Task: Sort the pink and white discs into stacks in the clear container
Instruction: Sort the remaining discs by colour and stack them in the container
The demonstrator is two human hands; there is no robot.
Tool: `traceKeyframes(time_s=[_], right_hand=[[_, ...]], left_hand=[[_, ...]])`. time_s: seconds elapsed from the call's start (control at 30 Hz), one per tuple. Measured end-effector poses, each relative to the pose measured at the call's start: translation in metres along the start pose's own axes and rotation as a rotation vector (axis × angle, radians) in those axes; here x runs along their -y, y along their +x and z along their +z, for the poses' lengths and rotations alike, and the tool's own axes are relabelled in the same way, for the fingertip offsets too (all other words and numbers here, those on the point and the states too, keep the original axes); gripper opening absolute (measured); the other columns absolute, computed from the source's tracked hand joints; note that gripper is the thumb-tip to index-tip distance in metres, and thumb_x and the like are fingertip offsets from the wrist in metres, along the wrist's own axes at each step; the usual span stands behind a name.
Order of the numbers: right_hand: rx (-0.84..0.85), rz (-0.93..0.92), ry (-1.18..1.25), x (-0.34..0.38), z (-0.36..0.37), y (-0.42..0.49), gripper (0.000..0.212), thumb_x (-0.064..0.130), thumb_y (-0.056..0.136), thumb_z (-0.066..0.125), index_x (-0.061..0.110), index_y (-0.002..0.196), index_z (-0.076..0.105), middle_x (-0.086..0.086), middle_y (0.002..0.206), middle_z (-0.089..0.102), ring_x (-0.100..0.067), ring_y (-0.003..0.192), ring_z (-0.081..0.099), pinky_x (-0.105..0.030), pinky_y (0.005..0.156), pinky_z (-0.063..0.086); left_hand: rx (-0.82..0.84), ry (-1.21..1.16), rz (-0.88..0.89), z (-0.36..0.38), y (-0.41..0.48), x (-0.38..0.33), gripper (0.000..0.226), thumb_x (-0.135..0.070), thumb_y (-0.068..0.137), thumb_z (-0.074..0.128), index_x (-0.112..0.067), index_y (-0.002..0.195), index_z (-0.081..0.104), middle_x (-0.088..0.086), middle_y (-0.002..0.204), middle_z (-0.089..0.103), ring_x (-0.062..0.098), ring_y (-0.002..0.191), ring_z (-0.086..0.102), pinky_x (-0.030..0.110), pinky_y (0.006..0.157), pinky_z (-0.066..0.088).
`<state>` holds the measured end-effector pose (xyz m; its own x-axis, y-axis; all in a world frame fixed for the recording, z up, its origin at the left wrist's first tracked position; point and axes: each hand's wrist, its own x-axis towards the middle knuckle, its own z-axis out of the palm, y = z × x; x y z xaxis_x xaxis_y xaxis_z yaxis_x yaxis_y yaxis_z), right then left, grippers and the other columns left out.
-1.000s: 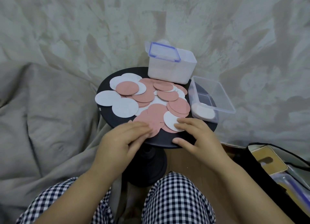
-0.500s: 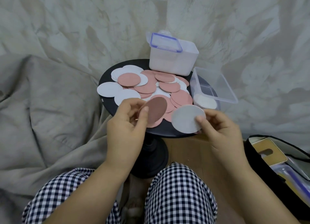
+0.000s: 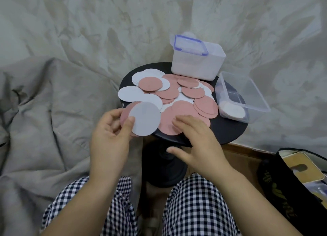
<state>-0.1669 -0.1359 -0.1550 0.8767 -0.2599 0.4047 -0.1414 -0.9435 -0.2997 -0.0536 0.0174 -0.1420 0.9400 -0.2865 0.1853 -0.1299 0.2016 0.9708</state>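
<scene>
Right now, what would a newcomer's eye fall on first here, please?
The heap of pink and white discs on the round black table draws the eye first. Nearer the camera, the left hand pinches a white disc over a pink one; the right hand rests on the heap's near edge. The clear container sits at the table's right edge, white discs inside.

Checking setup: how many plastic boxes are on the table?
2: white lidded box at the back of the table; clear container at its right edge. None seem hidden.
</scene>
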Motion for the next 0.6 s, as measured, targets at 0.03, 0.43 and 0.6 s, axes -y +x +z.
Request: traceKeyframes(time_s=[0.03, 0.43, 0.6], right_hand=[[0.022, -0.031, -0.043, -0.003, 0.003, -0.002, 0.059, 0.053, 0.079, 0.054, 0.018, 0.127, 0.054, 0.003, 0.133, 0.053, -0.017, 0.126, 0.044, -0.032, 0.103, 0.035], [-0.354, 0.383, 0.732, 0.004, -0.028, -0.012, 0.015, 0.017, 0.083, 0.065, 0.031, 0.085, 0.065, 0.021, 0.078, 0.068, 0.006, 0.077, 0.061, -0.007, 0.069, 0.045], [-0.32, 0.471, 0.895, 0.008, -0.032, -0.001, 0.01, 0.021, 0.082, 0.062, 0.025, 0.09, 0.064, 0.021, 0.073, 0.069, 0.006, 0.064, 0.061, -0.009, 0.06, 0.047]], left_hand=[[-0.022, 0.009, -0.002, -0.003, 0.001, 0.001, 0.017, -0.012, 0.088, 0.059, -0.029, 0.086, 0.06, -0.013, 0.084, 0.073, 0.013, 0.087, 0.069, 0.03, 0.074, 0.056], [0.004, -0.141, -0.057, 0.017, -0.01, -0.001, 0.013, -0.008, 0.091, 0.055, -0.021, 0.091, 0.055, -0.012, 0.081, 0.073, 0.005, 0.076, 0.068, 0.019, 0.069, 0.055], [0.258, -0.279, -0.109, 0.04, -0.017, -0.01, 0.014, -0.001, 0.089, 0.052, -0.015, 0.09, 0.056, -0.008, 0.076, 0.073, 0.004, 0.071, 0.067, 0.016, 0.061, 0.052]])
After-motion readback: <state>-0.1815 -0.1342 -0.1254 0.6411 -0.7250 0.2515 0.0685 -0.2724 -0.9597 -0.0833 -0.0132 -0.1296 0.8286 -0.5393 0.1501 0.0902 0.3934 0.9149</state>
